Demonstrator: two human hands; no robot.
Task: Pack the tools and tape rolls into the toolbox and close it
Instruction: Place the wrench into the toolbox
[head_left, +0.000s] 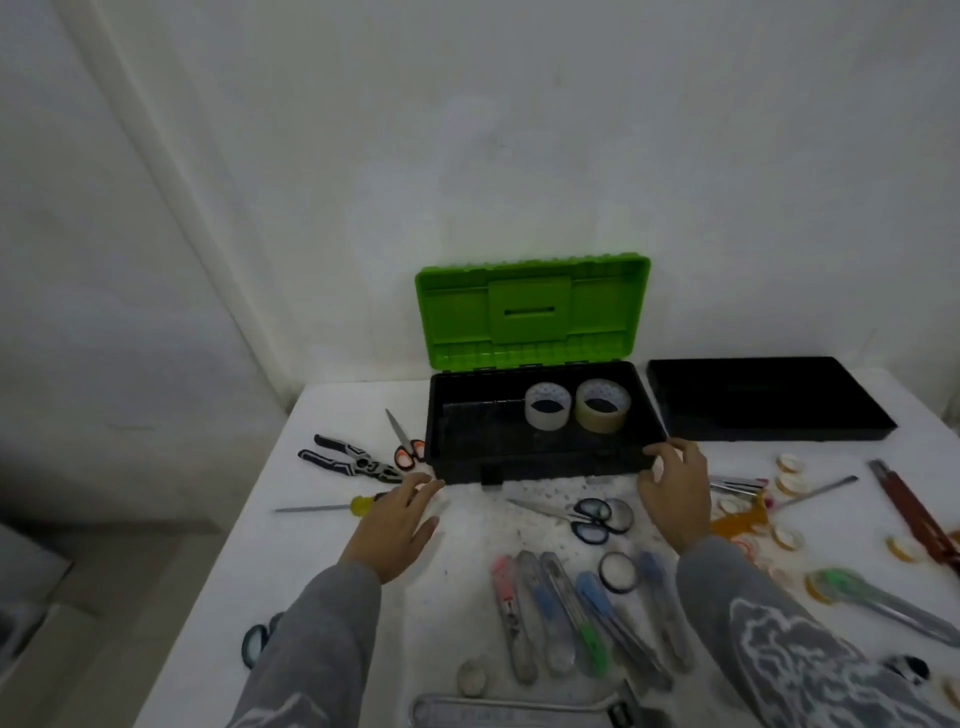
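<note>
Nearest the person, a long metal wrench (519, 709) is lying along the front edge of the white table (311, 571), with a small tape roll (471, 675) just above it. A row of utility knives (550, 613) is lying side by side beyond that, and a black ring of tape (617, 572) is sitting among them. Blue-rimmed scissors (255, 642) are peeking out from under the left grey sleeve.

Further in, dark-handled scissors (587, 517) are lying between the two arms. The left grip (395, 525) is released – fingers straight, reaching flat over the table toward the front left corner of the toolbox (519, 462) and grasping nothing. The right grip (675, 493) is also released, its fingers loosely bent with the tips at the box's front right corner; whether they are touching the rim I cannot tell.

To the left, a yellow-handled screwdriver (337, 505), pliers (353, 460) and orange-handled scissors (408, 441) are lying near the box. To the right, several small tape rolls (789, 486), a red tool (914, 514) and a green-handled tool (883, 597) are lying scattered.

The black toolbox is sitting at the back of the table with its green lid (530, 312) standing upright – open. Inside, a whitish tape roll (547, 413) and a tan tape roll (602, 413) are standing side by side toward the right. A black tray (763, 400) is lying just right of the box.
</note>
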